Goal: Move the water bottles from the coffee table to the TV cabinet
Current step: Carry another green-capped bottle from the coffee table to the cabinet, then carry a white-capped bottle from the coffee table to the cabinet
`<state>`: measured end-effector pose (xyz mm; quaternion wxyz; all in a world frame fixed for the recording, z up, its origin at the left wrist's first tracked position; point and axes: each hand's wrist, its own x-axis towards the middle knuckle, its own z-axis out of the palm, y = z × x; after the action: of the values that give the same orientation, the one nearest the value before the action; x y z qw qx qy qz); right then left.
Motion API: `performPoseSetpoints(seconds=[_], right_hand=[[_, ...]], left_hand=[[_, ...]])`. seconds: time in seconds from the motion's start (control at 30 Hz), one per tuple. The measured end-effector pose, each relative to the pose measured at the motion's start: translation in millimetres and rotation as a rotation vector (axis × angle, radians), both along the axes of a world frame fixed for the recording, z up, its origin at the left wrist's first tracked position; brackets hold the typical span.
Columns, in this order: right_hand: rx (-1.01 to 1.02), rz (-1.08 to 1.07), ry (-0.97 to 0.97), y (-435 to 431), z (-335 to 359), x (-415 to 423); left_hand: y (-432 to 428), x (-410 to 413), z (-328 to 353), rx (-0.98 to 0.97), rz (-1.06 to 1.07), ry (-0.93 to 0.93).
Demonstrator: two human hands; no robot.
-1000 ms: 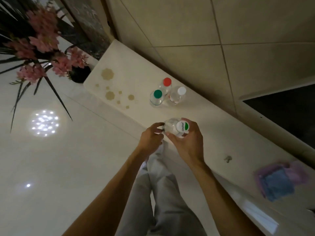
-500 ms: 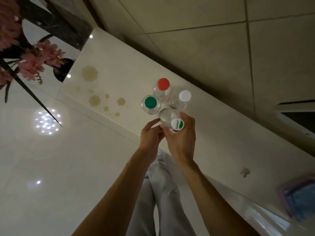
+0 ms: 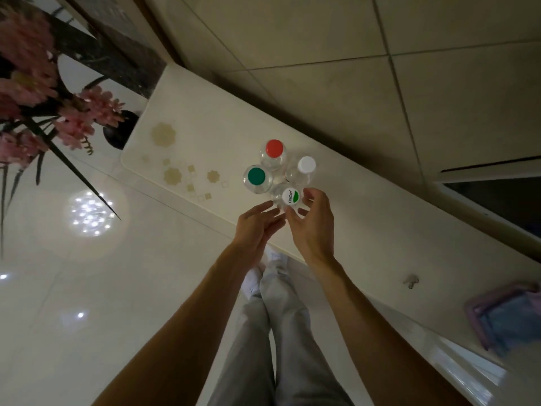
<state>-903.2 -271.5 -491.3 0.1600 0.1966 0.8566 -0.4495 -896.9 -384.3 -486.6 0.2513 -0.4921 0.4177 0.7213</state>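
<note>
Clear plastic water bottle (image 3: pixel 285 200), white-and-green cap, upright on TV cabinet (image 3: pixel 366 230) near front edge, close against three others.
Right hand (image 3: pixel 314 227) curled round neck below cap; left hand (image 3: pixel 257 227) straight-fingered, tips at bottle's side. Neighbours toward left end: red-capped bottle (image 3: pixel 274 148), green-capped bottle (image 3: pixel 256 176), white-capped bottle (image 3: pixel 306 164). Handling: check base sits flat, loosen fingers outward, withdraw toward front edge without nudging the cluster.

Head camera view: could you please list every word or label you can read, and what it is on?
"Cestbon": on the white-and-green cap of the nearest bottle; the last letters are soft.
Red cap, green cap, white cap: no text visible.
Nothing else is readable.
</note>
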Motion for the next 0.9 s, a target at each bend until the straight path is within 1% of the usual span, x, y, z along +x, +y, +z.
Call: performPoseSetpoints(seconds=[0.2, 0.27, 0.33, 0.53, 0.6, 0.67, 0.8, 0.9], right_hand=[[0.068, 0.153, -0.009, 23.7, 84.7, 5.9], [0.107, 0.199, -0.007, 34.9, 115.3, 13.6], [0.134, 0.209, -0.006, 46.4, 144.7, 26.3], [0.195, 0.14, -0.007, 70.6, 209.4, 97.8], [0.202, 0.084, -0.006, 78.0, 222.7, 127.0], [0.211, 0.023, -0.008, 86.4, 234.5, 160.4], [0.232, -0.114, -0.002, 107.4, 247.2, 224.1], [0.259, -0.208, -0.015, 127.8, 255.8, 267.8]], left_hand=[[-20.7, 19.7, 82.7, -0.061, -0.079, 0.054], [-31.0, 30.5, 113.6, -0.111, -0.148, 0.095], [-39.2, 43.2, 145.3, -0.186, -0.268, 0.156], [-48.0, 85.7, 223.1, -0.423, -0.701, 0.418], [-48.0, 97.6, 236.9, -0.516, -0.872, 0.496], [-44.4, 107.9, 247.0, -0.594, -1.087, 0.592], [-25.9, 122.7, 263.1, -0.695, -1.509, 0.745], [-1.2, 134.8, 277.5, -0.746, -1.7, 0.882]])
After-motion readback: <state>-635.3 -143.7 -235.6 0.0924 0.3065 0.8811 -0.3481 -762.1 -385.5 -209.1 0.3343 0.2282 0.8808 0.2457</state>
